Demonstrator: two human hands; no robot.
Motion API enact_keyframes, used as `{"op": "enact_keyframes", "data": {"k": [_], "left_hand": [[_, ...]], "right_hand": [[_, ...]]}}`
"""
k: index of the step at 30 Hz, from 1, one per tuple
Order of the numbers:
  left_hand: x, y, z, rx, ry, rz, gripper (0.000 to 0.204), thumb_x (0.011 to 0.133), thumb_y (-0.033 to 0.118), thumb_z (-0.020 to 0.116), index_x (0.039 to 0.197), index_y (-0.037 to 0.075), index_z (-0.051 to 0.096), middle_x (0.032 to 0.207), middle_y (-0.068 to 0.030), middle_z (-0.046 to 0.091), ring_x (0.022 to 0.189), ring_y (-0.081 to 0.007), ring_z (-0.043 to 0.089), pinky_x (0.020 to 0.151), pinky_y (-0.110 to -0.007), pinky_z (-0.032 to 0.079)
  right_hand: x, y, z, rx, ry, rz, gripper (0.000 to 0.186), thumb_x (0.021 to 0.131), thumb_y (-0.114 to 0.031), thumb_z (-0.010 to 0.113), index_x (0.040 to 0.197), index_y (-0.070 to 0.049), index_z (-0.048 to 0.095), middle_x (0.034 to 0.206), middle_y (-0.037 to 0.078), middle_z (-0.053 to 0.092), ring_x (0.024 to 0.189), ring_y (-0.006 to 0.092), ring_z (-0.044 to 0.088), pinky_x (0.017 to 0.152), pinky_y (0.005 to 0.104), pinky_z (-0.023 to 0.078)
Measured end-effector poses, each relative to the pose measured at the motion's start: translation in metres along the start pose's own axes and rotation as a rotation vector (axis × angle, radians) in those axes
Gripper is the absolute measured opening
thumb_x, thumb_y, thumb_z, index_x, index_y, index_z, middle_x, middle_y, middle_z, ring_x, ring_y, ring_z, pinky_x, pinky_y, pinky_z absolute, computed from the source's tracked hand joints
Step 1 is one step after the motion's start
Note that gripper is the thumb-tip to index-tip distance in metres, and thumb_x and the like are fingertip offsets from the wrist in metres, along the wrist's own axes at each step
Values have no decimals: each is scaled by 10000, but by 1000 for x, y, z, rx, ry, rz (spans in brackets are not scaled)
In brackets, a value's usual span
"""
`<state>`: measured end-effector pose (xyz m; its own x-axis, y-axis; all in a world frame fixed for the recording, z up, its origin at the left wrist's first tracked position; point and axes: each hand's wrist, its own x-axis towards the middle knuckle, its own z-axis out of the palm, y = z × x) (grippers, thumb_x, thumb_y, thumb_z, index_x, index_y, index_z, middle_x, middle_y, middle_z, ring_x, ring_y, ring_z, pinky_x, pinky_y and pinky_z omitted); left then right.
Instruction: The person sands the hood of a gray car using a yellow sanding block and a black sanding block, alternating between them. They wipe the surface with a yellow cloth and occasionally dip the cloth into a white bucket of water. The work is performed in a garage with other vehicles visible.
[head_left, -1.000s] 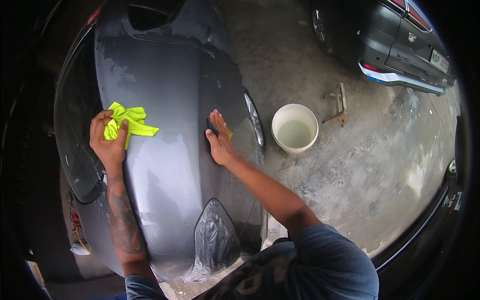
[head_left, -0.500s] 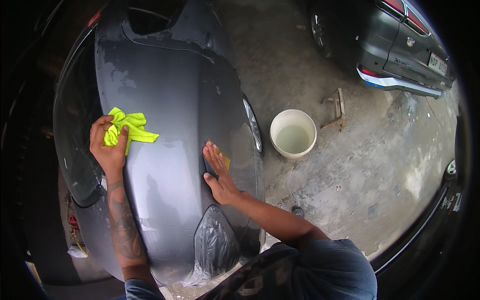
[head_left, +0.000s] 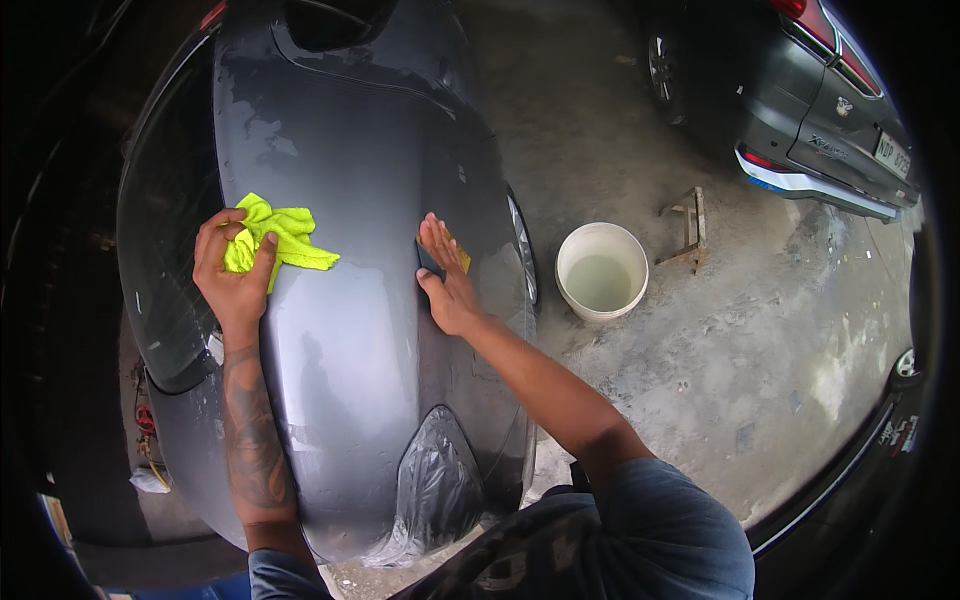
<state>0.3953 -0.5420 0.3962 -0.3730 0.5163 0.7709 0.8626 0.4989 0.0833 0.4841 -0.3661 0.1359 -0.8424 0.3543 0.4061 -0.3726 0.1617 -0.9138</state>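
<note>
My left hand (head_left: pixel 232 278) rests on the grey car body (head_left: pixel 345 330), its fingers closed round a bunched neon-yellow cloth (head_left: pixel 290 240). One corner of the cloth spreads flat over the panel. To the right, my right hand (head_left: pixel 450 290) presses down, fingers nearly straight, on a small sanding pad (head_left: pixel 464 262). A dark sheet shows at the pad's left edge and a yellowish part at its right; the palm hides the middle. Dull, uneven patches mark the paint around both hands.
A white bucket (head_left: pixel 603 285) of cloudy water stands on the concrete floor (head_left: pixel 700 370) at the right, beside a small wooden stand (head_left: pixel 692 230). Silvery plastic (head_left: pixel 437 485) covers a lamp-shaped area near me. A parked dark car (head_left: pixel 815 110) is at the far right.
My right hand has slid the sanding pad away from me along the panel. The left hand keeps its hold on the cloth. The whole view has shifted slightly.
</note>
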Motion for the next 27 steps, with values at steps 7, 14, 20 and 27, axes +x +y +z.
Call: {"op": "enact_keyframes", "data": {"k": [7, 14, 20, 27], "left_hand": [[-4, -3, -2, 21, 5, -3, 274, 770, 64, 868, 901, -8, 638, 1122, -117, 735, 1035, -279, 681, 940, -381, 524], [0, -1, 0, 0, 4, 6, 269, 769, 62, 865, 906, -10, 644, 1121, -113, 737, 1037, -277, 680, 946, -381, 518], [-2, -4, 0, 10, 6, 3, 269, 767, 65, 867, 899, -7, 644, 1116, -109, 740, 1023, -272, 675, 940, -381, 512], [-3, -5, 0, 8, 10, -21, 265, 750, 72, 871, 901, 1, 666, 1115, -104, 741, 1017, -273, 676, 937, -381, 514]], "right_hand": [[-34, -10, 13, 34, -38, -11, 725, 1050, -213, 365, 1710, -38, 118, 1804, 121, 40, 1664, 273, -38, 1340, 443, -17], [47, -26, 2, 22, -13, 93, 696, 1047, -190, 357, 1702, -34, 181, 1807, 107, 57, 1667, 248, -26, 1335, 450, 1], [-10, -30, 9, 22, -103, -15, 709, 1047, -214, 379, 1693, -3, 179, 1804, 136, 17, 1662, 312, -43, 1334, 488, 0], [-24, -24, 11, 24, -25, 2, 713, 1059, -218, 383, 1703, -22, 147, 1798, 165, 38, 1663, 321, -28, 1331, 479, 3]]}}
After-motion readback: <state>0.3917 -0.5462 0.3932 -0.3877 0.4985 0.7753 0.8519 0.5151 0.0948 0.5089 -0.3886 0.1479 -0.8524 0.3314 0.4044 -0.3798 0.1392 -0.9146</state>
